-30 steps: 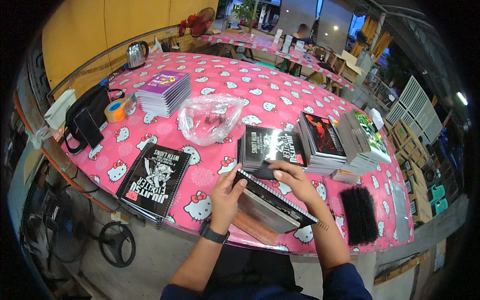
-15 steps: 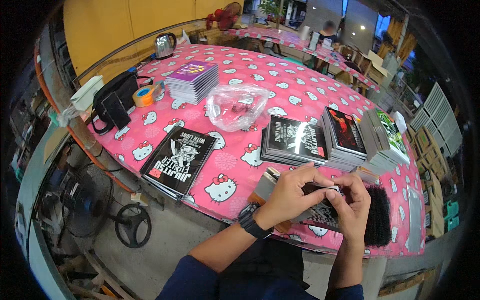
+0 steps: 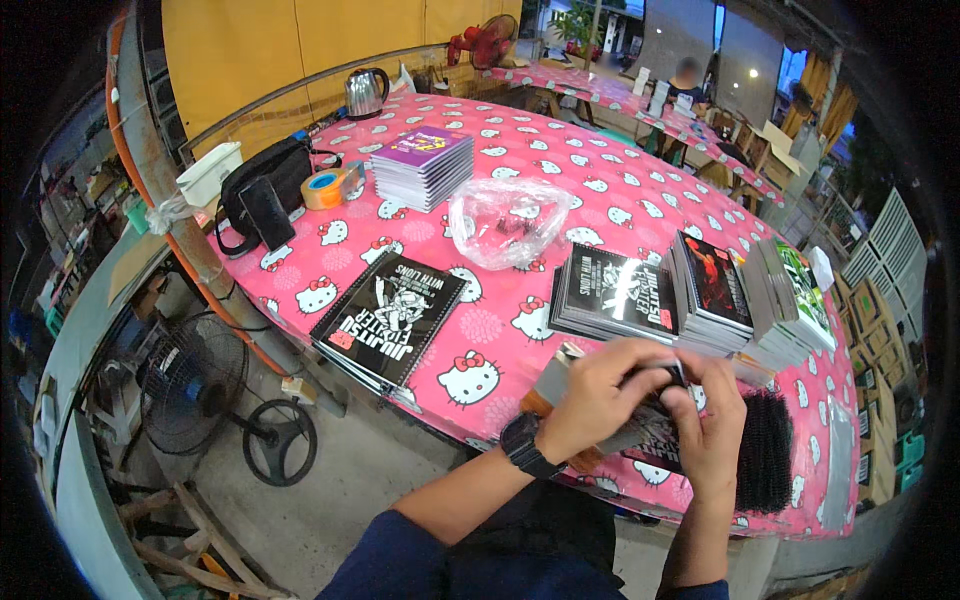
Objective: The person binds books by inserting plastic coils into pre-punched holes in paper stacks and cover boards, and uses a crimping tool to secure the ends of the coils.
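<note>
My left hand (image 3: 608, 398) and my right hand (image 3: 712, 425) are close together over the table's near edge. The fingers of both are closed, thumbs facing, around a small dark, shiny thing (image 3: 672, 376); its kind is mostly hidden by the fingers. Beneath them lies a black-covered book (image 3: 655, 446), largely covered by my hands. Just right of my right hand is a bundle of black spiral binding coils (image 3: 765, 455). A wooden-handled tool with a flat grey part (image 3: 556, 378) shows partly behind my left hand.
Beyond my hands stand stacks of black notebooks (image 3: 615, 290), red-and-black books (image 3: 715, 275) and green-covered books (image 3: 795, 285). More black notebooks (image 3: 390, 318) lie left, near a clear plastic bag (image 3: 510, 225), purple books (image 3: 422, 168), tape (image 3: 325, 188) and a kettle (image 3: 366, 93). A pedestal fan (image 3: 195, 380) stands beside the table.
The view has shifted, so the table sits farther right and slightly lower in it. My hands stay together over the book, with fingers slightly re-bent around the small dark thing.
</note>
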